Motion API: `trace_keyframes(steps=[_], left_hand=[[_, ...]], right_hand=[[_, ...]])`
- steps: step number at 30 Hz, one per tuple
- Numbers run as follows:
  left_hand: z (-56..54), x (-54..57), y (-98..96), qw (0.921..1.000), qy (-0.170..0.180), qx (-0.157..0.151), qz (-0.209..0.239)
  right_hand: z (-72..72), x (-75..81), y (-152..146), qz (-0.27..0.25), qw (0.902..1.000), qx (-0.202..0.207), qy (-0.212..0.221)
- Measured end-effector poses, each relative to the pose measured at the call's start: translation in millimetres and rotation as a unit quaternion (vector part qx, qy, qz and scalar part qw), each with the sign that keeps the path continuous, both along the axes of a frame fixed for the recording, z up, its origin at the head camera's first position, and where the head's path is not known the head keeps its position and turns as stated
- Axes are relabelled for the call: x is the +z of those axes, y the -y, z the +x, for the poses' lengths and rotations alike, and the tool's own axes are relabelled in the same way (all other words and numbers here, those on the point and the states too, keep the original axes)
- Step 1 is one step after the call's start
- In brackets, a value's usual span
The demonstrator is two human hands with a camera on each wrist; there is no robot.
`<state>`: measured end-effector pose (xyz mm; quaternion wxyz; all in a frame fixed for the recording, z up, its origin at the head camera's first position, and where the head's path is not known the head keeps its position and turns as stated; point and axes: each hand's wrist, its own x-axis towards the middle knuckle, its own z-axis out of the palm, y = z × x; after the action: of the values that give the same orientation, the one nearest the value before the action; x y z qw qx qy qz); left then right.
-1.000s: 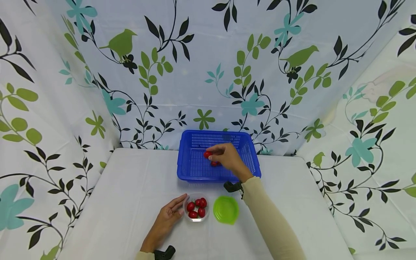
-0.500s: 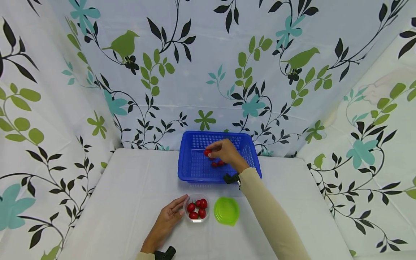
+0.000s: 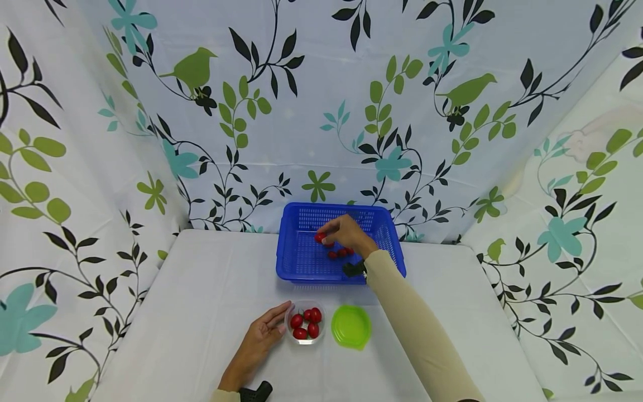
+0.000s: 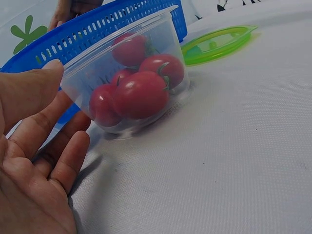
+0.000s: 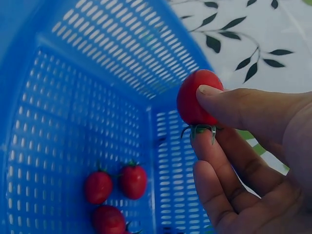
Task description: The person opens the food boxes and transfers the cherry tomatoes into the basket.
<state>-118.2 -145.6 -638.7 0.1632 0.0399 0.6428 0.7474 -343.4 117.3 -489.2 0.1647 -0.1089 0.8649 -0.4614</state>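
Observation:
My right hand [image 3: 349, 234] is over the blue plastic basket [image 3: 301, 273], pinching a red cherry tomato [image 5: 195, 105] between thumb and fingers. The tomato's green stem end points downward in the right wrist view. Several more tomatoes [image 5: 98, 187] lie on the basket's floor. On the table, a clear round plastic container [image 4: 131, 127] holds several red tomatoes [image 4: 140, 95]. My left hand [image 3: 257, 340] rests against its left side, the thumb near the rim and the fingers loosely extended along the wall.
A bright green lid [image 3: 350, 327] lies flat on the white-covered table [image 3: 221, 268], just right of the container. Behind the basket hangs a patterned cloth [image 3: 301, 128] with leaves and birds. Similar cloth stands at both sides.
My right hand has shifted slightly within the basket, still holding the tomato, and more of the tomatoes below it show. The left hand stays at the container.

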Motion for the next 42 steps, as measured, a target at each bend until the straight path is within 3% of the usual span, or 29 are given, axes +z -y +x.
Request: trace_keyframes(steps=[18,28,42], left_hand=[[0.9,1.7,1.1,0.9999,0.002,0.005,-0.009],[1.3,-0.1,0.7,1.0,0.005,0.002,0.003],[-0.6,-3.6,0.4,0.9998,-0.019,-0.003,0.003]], right_hand=[[-24.4,-23.8,8.9,0.095,0.9949,0.016,0.028],[-26.0,-29.5,10.8,0.146,0.9883,0.018,0.038],[-27.6,-40.9,13.5,0.186,0.9819,0.012,0.035]])
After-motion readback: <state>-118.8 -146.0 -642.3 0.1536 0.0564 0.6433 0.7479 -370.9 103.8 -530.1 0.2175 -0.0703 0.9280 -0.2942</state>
